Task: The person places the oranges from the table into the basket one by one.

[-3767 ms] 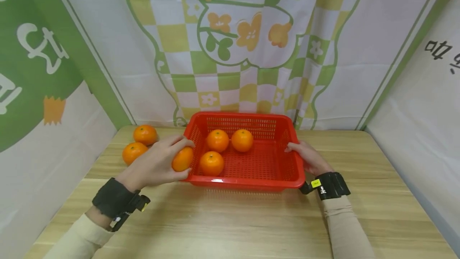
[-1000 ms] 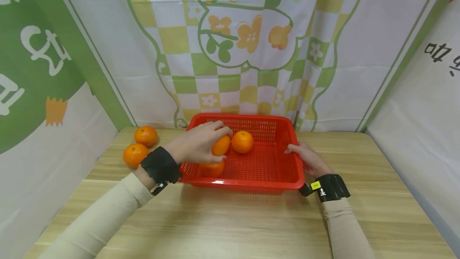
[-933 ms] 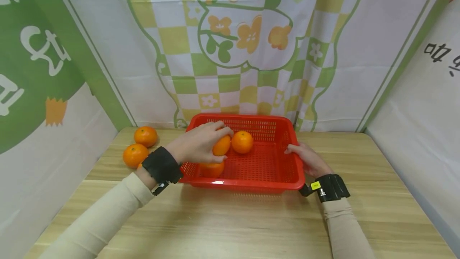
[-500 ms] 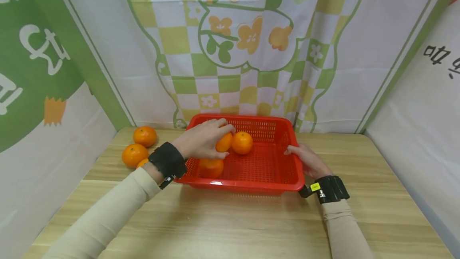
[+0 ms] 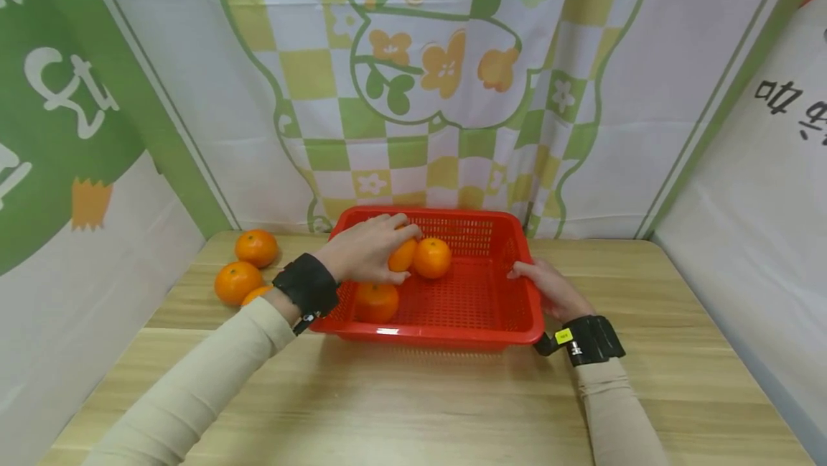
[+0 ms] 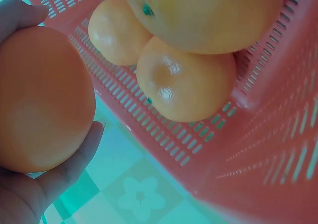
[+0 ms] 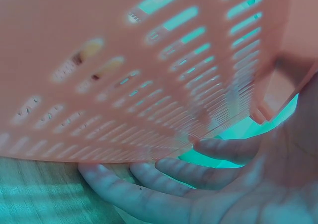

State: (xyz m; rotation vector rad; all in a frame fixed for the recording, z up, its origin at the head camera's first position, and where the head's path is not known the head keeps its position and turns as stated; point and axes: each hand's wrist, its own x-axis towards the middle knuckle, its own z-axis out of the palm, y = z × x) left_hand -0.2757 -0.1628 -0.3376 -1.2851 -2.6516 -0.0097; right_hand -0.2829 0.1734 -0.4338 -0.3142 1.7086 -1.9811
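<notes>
My left hand [image 5: 368, 249] reaches over the left part of a red plastic basket [image 5: 426, 333], gripping an orange [image 5: 402, 256] between thumb and fingers. That held orange [image 6: 44, 100] fills the left side of the left wrist view. Inside the basket, one orange [image 5: 431, 258] sits right beside the fingertips and another [image 5: 377, 302] near the front left. A third basket orange [image 6: 119, 30] shows in the left wrist view; my hand covers it from above. My right hand [image 5: 555, 290] holds the basket's right end, thumb over the rim, fingers [image 7: 149, 201] along the outer wall.
Left of the basket, several oranges rest on the wooden table [image 5: 413, 408]: one at the back [image 5: 256, 248], one nearer [image 5: 237, 283], and one [image 5: 257, 294] partly hidden by my left forearm. A patterned curtain [image 5: 413, 92] hangs right behind the basket.
My left hand has carried the orange rightward from the basket's left rim to inside it, then shifted only slightly in the last second. My right hand keeps its hold.
</notes>
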